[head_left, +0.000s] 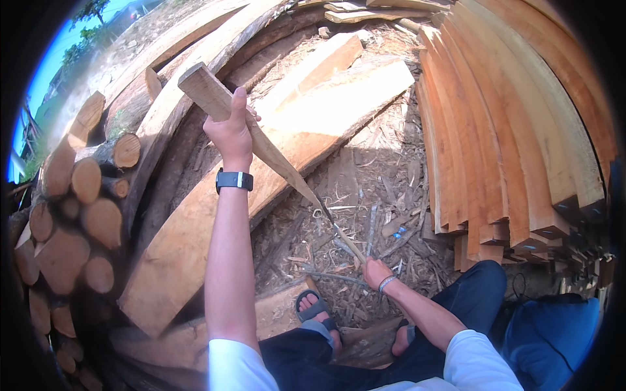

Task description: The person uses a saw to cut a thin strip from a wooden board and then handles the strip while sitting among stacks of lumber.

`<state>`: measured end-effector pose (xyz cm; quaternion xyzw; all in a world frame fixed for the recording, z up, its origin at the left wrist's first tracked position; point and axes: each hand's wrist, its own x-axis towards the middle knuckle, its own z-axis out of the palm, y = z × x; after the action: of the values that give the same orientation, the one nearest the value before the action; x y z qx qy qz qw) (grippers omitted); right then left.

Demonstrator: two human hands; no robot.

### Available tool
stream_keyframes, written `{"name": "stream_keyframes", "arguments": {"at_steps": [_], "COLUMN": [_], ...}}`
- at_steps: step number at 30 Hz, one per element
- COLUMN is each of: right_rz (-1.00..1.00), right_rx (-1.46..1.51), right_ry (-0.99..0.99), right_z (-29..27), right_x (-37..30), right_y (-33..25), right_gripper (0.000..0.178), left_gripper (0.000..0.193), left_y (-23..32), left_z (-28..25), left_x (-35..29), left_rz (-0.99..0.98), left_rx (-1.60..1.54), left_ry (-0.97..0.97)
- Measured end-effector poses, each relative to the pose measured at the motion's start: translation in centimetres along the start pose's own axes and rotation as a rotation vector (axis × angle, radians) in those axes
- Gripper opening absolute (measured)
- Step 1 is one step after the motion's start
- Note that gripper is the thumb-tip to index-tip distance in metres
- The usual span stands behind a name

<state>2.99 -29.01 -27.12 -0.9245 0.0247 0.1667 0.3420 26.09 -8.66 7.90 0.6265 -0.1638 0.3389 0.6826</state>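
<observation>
My left hand (229, 133) is wrapped around the upper part of a wooden stake (277, 159), its thumb pointing up. The stake is thick and square at its far end and narrows to a thin point toward me. In my right hand (376, 272) is the wooden handle of a bladed tool (349, 242). Its thin dark blade shows nearly edge-on and meets the stake's narrow tip; I cannot tell its exact shape. A broad pale plank (189, 251) lies aslant beneath the stake.
Cut logs (62, 260) are stacked at the left. Long reddish boards (486, 143) stand in a row at the right. Wood chips and bark (391, 189) litter the ground. My sandaled foot (317, 313) is close below the tool, beside a timber (280, 313).
</observation>
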Motion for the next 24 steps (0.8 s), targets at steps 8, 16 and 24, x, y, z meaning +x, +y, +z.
{"name": "stream_keyframes", "arguments": {"at_steps": [8, 16, 24], "right_rz": [-0.007, 0.044, 0.041], "right_rx": [-0.109, 0.034, 0.056], "right_ry": [-0.029, 0.002, -0.043], "right_z": [2.7, -0.7, 0.1], "right_x": [0.4, -0.2, 0.2], "right_y": [3.8, -2.6, -2.0], "right_gripper": [0.033, 0.030, 0.032], "left_gripper": [0.038, 0.039, 0.040], "left_y": [0.0, -0.5, -0.3], "left_z": [1.0, -1.2, -1.6], "left_x": [0.1, 0.1, -0.3], "left_rz": [0.000, 0.006, 0.004], "left_rx": [-0.030, 0.023, 0.037], "left_ry": [-0.022, -0.001, -0.008]}}
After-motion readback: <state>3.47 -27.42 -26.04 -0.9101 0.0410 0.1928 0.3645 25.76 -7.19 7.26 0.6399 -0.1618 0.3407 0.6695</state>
